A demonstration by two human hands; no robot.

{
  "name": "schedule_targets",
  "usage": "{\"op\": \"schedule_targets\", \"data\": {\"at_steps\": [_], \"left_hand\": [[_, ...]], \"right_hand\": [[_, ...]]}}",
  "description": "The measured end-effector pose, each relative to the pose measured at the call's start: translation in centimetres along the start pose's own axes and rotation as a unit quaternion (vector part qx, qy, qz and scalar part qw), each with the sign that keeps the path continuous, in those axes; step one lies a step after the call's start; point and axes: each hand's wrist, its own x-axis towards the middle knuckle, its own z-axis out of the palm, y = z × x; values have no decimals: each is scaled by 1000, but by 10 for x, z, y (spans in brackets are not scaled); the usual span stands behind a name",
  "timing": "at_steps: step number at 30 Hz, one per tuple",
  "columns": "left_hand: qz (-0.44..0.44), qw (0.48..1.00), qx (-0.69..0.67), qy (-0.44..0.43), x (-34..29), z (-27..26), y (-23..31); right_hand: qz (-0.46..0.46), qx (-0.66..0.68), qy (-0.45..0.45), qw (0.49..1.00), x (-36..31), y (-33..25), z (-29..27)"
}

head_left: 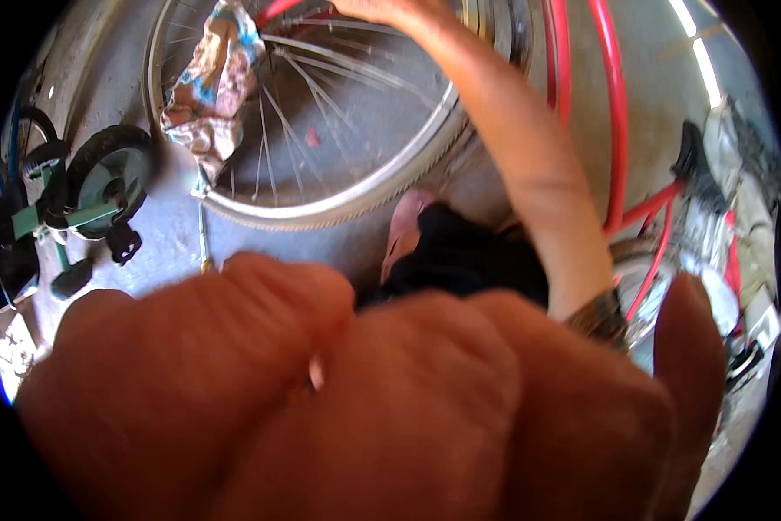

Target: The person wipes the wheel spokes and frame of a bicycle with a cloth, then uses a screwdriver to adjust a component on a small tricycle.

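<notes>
Very close to the lens, my left hand [390, 408] fills the lower view, large and blurred. Its fingers are curled, with one finger apart at the right; whatever they hold is hidden. My right arm reaches up and across to the bicycle wheel [321, 215]. Only part of my right hand [382, 9] shows at the top edge, beside a red frame tube [277, 9] by the wheel's hub; its fingers are cut off. A crumpled patterned cloth [212, 104] hangs over the wheel's left side. Below the wheel stands a thin tool with a yellow end [204, 247], perhaps a screwdriver.
At the left is a small green-framed cycle [86, 215] with black wheels. Red bicycle tubes [614, 113] rise at the right, near a black pedal or saddle-like part [692, 165] and pale plastic sheeting [742, 165]. My foot in a pink shoe [408, 217] stands below the wheel.
</notes>
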Motion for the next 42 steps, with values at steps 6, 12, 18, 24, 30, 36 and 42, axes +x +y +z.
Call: {"op": "schedule_targets", "data": {"at_steps": [6,12,18,24,30,36,42], "left_hand": [[3,1000,19,23,9,11,-4],[-20,999,41,28,-12,1,20],[-41,995,82,31,-17,-14,24],[-318,839,307,318,-78,-51,-79],[-671,451,440,390,-230,-67,-178],[-572,486,294,592,-229,-16,-192],[-452,719,450,277,-97,24,-188]], "right_hand": [[78,-69,-230,968,2,-3,9],[0,27,22,999,0,-5,15],[4,17,17,1000,-5,-4,12],[-11,12,70,997,9,-10,14],[9,-3,34,999,0,-3,11],[23,-4,7,1000,-6,-3,16],[24,8,7,1000,-1,-7,17]]}}
